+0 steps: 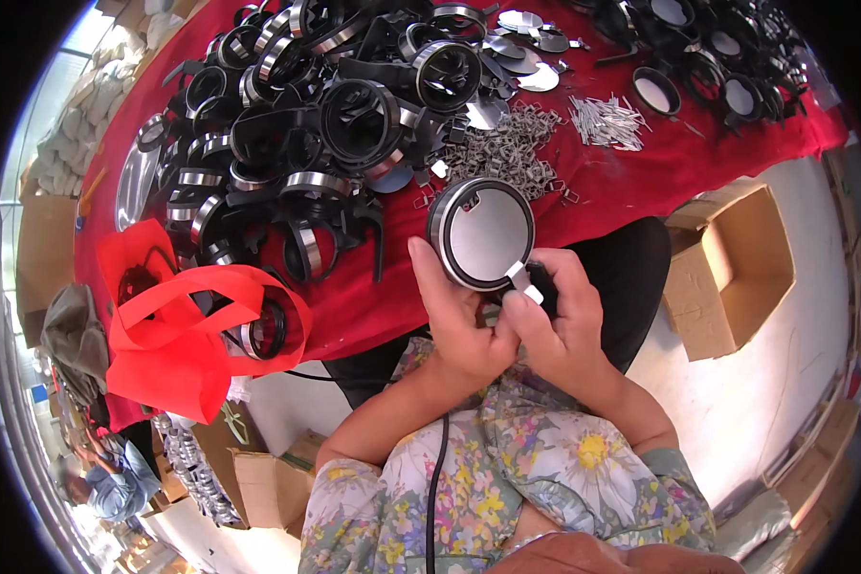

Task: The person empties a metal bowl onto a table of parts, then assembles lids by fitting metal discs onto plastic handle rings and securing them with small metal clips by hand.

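Observation:
A round, lid-like part (489, 232) with a flat silver disc, a black inner rim and a steel outer band is held up at the table's near edge. My left hand (466, 337) supports it from the lower left, thumb along its side. My right hand (566, 320) is closed at the lower right of the same part, thumb against a small silver tab (523, 281) that sticks out past the rim. The fingers of my right hand are partly hidden behind a black piece there. Just beyond lies a heap of small wire clips (512, 148).
Black-and-steel rings (359, 124) are piled on the red cloth (622, 196). Silver discs (538, 77), thin metal pins (609, 122) and more black rings (655, 91) lie farther right. A red bag (177, 344) hangs at left; an open carton (727, 273) stands right. Another person (120, 478) sits far left.

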Motion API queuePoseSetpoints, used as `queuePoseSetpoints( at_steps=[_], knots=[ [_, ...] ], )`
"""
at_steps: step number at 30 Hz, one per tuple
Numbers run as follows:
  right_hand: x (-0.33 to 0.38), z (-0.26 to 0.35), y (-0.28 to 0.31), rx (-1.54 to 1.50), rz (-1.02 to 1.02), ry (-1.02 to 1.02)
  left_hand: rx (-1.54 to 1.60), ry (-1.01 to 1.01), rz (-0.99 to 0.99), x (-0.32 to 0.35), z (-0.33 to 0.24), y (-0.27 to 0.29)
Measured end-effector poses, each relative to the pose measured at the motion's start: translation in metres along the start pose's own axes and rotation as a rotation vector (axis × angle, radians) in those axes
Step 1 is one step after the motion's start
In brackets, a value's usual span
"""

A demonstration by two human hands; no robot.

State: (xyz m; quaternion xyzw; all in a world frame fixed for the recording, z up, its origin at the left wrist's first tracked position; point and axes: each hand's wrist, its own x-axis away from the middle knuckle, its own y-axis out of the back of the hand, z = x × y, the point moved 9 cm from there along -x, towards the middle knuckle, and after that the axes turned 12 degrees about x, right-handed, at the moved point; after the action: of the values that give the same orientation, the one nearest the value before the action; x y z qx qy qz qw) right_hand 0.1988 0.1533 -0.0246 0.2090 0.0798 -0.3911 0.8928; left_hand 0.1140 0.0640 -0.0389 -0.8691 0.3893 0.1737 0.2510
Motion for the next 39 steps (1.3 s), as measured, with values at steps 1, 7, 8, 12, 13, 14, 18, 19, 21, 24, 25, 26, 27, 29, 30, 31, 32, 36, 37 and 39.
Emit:
queuePoseSetpoints(
  at_steps=[1, 7, 8, 12, 13, 14, 18, 19, 21, 24, 25, 26, 27, 29, 30, 31, 32, 36, 37, 39],
  knots=[
    [-0.003, 0.005, 0.003, 0.07, -0.009, 0.072, 0.039, 0.168, 0.001, -0.002, 0.008, -0.001],
    [-0.01, 0.016, 0.011, 0.276, 0.087, 0.247, 0.472, 0.556, -0.23, -0.005, 0.01, 0.017],
    [-0.009, 0.017, 0.011, 0.277, 0.066, 0.265, 0.536, 0.534, -0.269, -0.005, 0.01, 0.017],
    [-0.008, 0.014, 0.005, 0.337, -0.013, 0.288, 0.644, 0.58, -0.351, -0.003, 0.02, 0.013],
    [-0.007, 0.016, 0.006, 0.344, -0.054, 0.32, 0.659, 0.601, -0.367, -0.001, 0.023, 0.012],
    [-0.007, 0.015, 0.003, 0.378, -0.037, 0.333, 0.669, 0.616, -0.381, -0.001, 0.025, 0.011],
    [-0.007, 0.022, -0.003, 0.507, 0.018, 0.475, 0.658, 0.614, -0.405, 0.003, 0.025, 0.012],
    [-0.007, 0.023, -0.005, 0.559, 0.057, 0.496, 0.664, 0.6, -0.389, 0.003, 0.022, 0.011],
    [-0.008, 0.031, -0.009, 0.674, 0.087, 0.603, 0.606, 0.602, -0.348, 0.0, 0.02, 0.011],
    [-0.021, 0.03, -0.007, 0.644, 0.135, 0.541, 0.639, 0.567, -0.376, -0.005, 0.019, 0.009],
    [-0.026, 0.026, -0.008, 0.575, 0.174, 0.459, 0.622, 0.6, -0.438, -0.002, 0.022, 0.011],
    [-0.031, 0.023, -0.005, 0.497, 0.19, 0.39, 0.645, 0.596, -0.435, -0.004, 0.023, 0.009],
    [-0.039, 0.015, -0.003, 0.452, 0.249, 0.29, 0.665, 0.564, -0.384, -0.009, 0.02, 0.006],
    [-0.053, -0.002, 0.007, 0.353, 0.332, 0.072, 0.674, 0.546, -0.285, -0.014, 0.016, 0.001],
    [-0.066, -0.003, 0.019, 0.375, 0.309, 0.076, 0.531, 0.687, -0.261, -0.01, 0.023, 0.007],
    [-0.085, -0.011, 0.033, 0.368, 0.326, 0.011, 0.482, 0.621, -0.172, -0.013, 0.014, 0.005],
    [-0.106, -0.016, 0.048, 0.385, 0.294, -0.014, 0.448, 0.664, -0.19, -0.011, 0.016, 0.012],
    [-0.206, -0.052, 0.139, 0.14, 0.045, -0.242, 0.407, 0.741, -0.206, -0.005, 0.01, 0.03],
    [-0.235, -0.061, 0.161, -0.076, -0.021, -0.288, 0.427, 0.753, -0.205, -0.004, 0.008, 0.031],
    [-0.262, -0.073, 0.216, -0.244, -0.432, -0.201, 0.44, 0.762, -0.22, -0.003, 0.007, 0.033]
  ],
)
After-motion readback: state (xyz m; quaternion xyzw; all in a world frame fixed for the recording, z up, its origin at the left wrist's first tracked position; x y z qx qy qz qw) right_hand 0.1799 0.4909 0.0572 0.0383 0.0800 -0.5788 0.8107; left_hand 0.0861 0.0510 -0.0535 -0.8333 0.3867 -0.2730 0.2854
